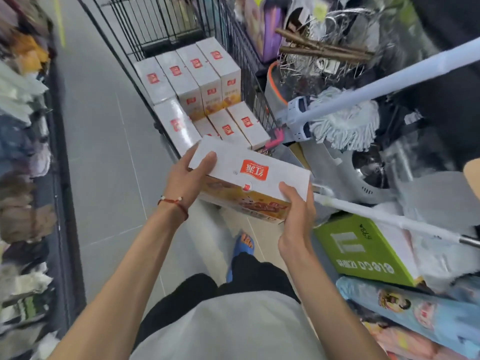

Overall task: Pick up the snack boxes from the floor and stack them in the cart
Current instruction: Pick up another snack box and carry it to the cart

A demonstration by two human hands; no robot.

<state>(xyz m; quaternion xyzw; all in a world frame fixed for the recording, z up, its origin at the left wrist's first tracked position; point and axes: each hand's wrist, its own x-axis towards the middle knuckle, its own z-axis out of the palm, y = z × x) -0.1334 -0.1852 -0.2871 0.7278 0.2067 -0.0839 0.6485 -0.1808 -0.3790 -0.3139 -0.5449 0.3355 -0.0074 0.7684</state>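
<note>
I hold a white snack box (249, 175) with a red logo on top and an orange picture on its side, level in front of my chest. My left hand (189, 175) grips its left end, thumb on top. My right hand (296, 214) grips its near right corner, thumb on the top face. Just beyond the box stands the black wire cart (135, 45). Several matching white snack boxes (197, 79) stand packed in rows inside the cart, with a lower row (233, 126) nearest me.
Grey tiled floor (104, 152) runs along the left of the cart. A shelf of soft goods (23, 126) lines the left edge. On the right lie mops (345, 123), a white pole (389, 216), a green carton (363, 250) and packaged goods (415, 313). My sandalled foot (241, 248) is below the box.
</note>
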